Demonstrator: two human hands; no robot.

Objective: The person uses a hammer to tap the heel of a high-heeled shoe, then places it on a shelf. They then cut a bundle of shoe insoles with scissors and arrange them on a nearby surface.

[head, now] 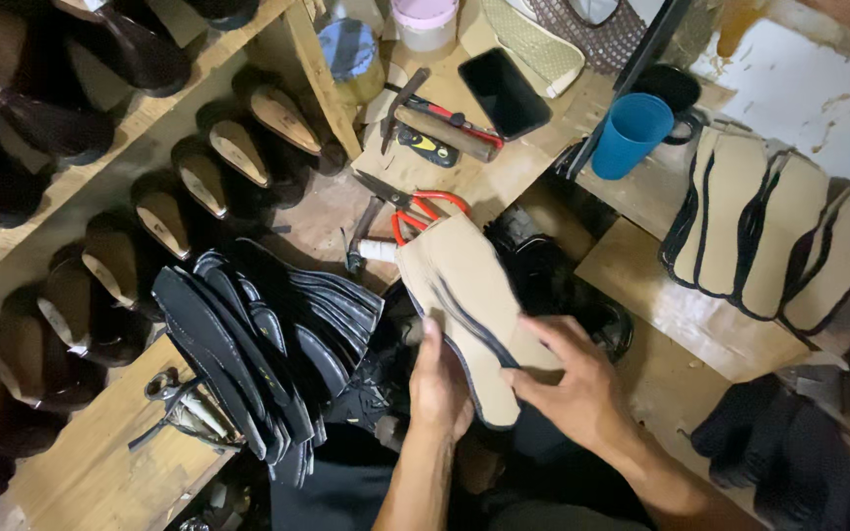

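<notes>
You held a tan insole (464, 295) at frame centre, both hands on it. Your left hand (440, 383) was closed around its lower left edge, thumb up along the side; your right hand (582, 388) gripped the lower right edge, fingers pressing across the face. It looked held up off the surface, probably so you could work its dark rim with both hands. Whether it was one insole or two stacked, hard to tell; a dark strip ran across the face.

At 9 o'clock from the insole, a fanned stack of black soles (258, 344) stood on edge, likely to pick one at a time. At 12 o'clock lay red-handled scissors (415, 206), then a hammer (440, 123) and a black phone (504, 93) further up. At 1 o'clock stood a blue cup (632, 133). At 3 o'clock a row of tan insoles (779, 236) overlapped, cut off by the frame edge. Shoe forms (209, 167) lined the shelf at 10 o'clock.

Below your hands everything was dark; lap and what sat there unreadable.
</notes>
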